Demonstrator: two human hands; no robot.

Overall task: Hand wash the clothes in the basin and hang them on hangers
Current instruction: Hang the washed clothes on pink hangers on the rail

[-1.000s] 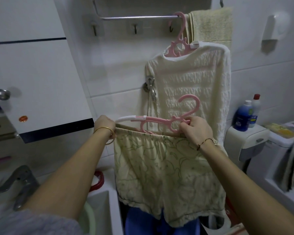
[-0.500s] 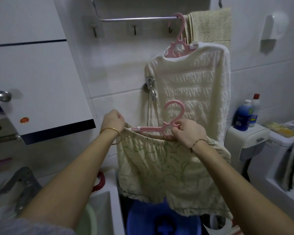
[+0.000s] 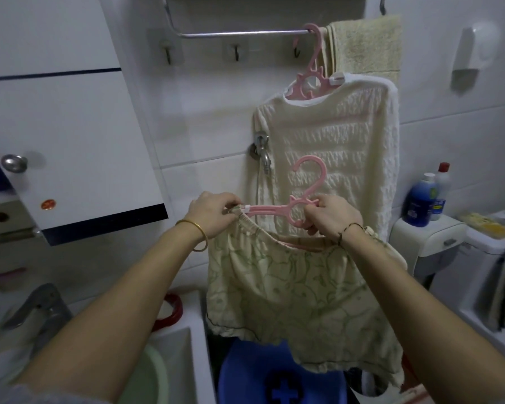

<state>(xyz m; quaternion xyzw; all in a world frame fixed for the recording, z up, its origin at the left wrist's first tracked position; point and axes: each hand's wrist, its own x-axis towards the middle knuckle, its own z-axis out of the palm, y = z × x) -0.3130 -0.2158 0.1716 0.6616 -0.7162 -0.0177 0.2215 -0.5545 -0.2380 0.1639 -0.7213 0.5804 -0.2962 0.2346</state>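
Cream shorts (image 3: 292,293) with a green print hang from a pink hanger (image 3: 277,209) that I hold in front of the wall. My left hand (image 3: 213,212) pinches the waistband against the hanger's left white clip. My right hand (image 3: 331,217) grips the hanger's middle, just under its hook. Behind them a cream textured top (image 3: 333,158) hangs on a second pink hanger (image 3: 312,74), hooked over the metal towel rail (image 3: 239,33). The pale green basin (image 3: 155,377) shows at the bottom left, inside the white sink.
A beige towel (image 3: 365,45) drapes over the rail's right end. A wall tap (image 3: 263,153) sticks out left of the top. White cabinet (image 3: 70,147) at left, sink faucet (image 3: 38,307) below it. Blue stool (image 3: 277,380) under the shorts. Bottles (image 3: 423,199) on a white unit at right.
The hanger has turned upright and swung to face me, its hook now pointing up. My left hand moved right onto the clip end, and the shorts rose slightly.
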